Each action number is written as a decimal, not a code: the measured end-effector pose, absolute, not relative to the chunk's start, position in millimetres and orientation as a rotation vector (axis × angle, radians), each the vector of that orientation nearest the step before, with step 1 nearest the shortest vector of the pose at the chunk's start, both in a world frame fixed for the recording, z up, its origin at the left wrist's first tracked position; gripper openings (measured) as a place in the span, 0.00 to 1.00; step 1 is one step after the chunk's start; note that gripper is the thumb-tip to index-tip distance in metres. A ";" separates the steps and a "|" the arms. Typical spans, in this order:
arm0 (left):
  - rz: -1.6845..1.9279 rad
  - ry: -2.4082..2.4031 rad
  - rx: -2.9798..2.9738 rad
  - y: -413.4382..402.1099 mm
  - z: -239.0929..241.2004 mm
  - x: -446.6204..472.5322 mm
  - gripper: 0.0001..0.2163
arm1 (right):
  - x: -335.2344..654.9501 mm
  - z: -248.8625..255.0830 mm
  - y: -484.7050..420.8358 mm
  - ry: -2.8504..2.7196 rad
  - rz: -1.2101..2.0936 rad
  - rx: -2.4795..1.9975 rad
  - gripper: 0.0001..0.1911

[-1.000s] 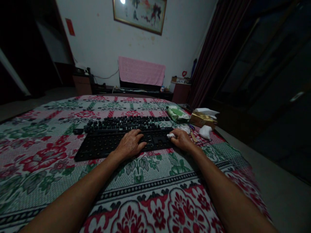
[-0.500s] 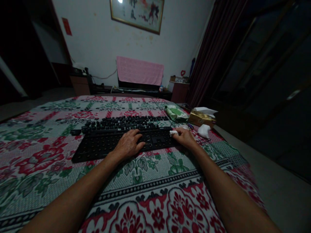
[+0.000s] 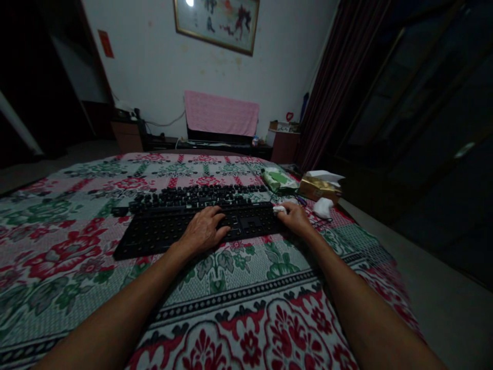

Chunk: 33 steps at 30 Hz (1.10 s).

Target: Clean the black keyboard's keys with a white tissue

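Observation:
A black keyboard base (image 3: pixel 150 234) with its keycaps off lies across the patterned cloth. My left hand (image 3: pixel 204 227) rests flat on its middle, fingers apart. At the base's right end, my right hand (image 3: pixel 296 218) pinches a small white tissue (image 3: pixel 280 209) against or just beside the edge; I cannot tell whether it touches. Behind the base, many loose black keycaps (image 3: pixel 200 194) are spread in a long strip.
Right of the keycaps lie a green-and-white wipes pack (image 3: pixel 279 180), a gold tissue box (image 3: pixel 319 186) and a crumpled white tissue (image 3: pixel 322 207). A thin dark cable runs near them. The bed's right edge drops to the floor (image 3: pixel 419 272).
My right hand has shifted slightly to the right with the tissue, toward the keyboard base's end. My left hand stays where it was.

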<state>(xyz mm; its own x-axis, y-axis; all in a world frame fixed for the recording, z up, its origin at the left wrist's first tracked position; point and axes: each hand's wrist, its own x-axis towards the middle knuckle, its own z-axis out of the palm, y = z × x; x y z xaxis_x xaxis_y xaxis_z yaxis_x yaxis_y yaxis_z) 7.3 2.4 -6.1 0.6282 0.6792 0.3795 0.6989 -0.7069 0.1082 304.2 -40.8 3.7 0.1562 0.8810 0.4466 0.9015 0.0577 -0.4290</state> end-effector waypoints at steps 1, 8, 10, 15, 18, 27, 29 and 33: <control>-0.622 -1.178 -2.791 2.3 -6.0 7.4 0.20 | 304.1 3.7 -40.7 -1.716 -0.050 -1.808 0.11; -0.605 -1.189 -2.785 1.9 -5.6 7.7 0.20 | 295.8 8.5 -42.2 -1.798 -0.225 -1.971 0.11; -0.600 -1.187 -2.783 1.6 -5.2 7.8 0.19 | 293.9 11.0 -43.5 -1.756 -0.211 -1.969 0.11; -0.631 -1.175 -2.786 1.4 -5.0 7.9 0.19 | 284.5 17.6 -49.0 -1.875 -0.060 -1.756 0.11; -0.624 -1.164 -2.780 1.3 -5.4 8.1 0.19 | 278.6 17.4 -49.4 -2.024 0.036 -1.642 0.10; -0.587 -1.187 -2.767 1.8 -5.8 8.2 0.20 | 277.6 21.5 -50.0 -2.015 0.026 -1.729 0.09; -0.586 -1.191 -2.773 1.9 -5.8 8.2 0.20 | 277.7 22.1 -51.0 -2.001 0.079 -1.698 0.09; -0.592 -1.195 -2.778 1.3 -5.1 8.6 0.19 | 270.7 21.2 -51.7 -2.154 0.094 -1.653 0.09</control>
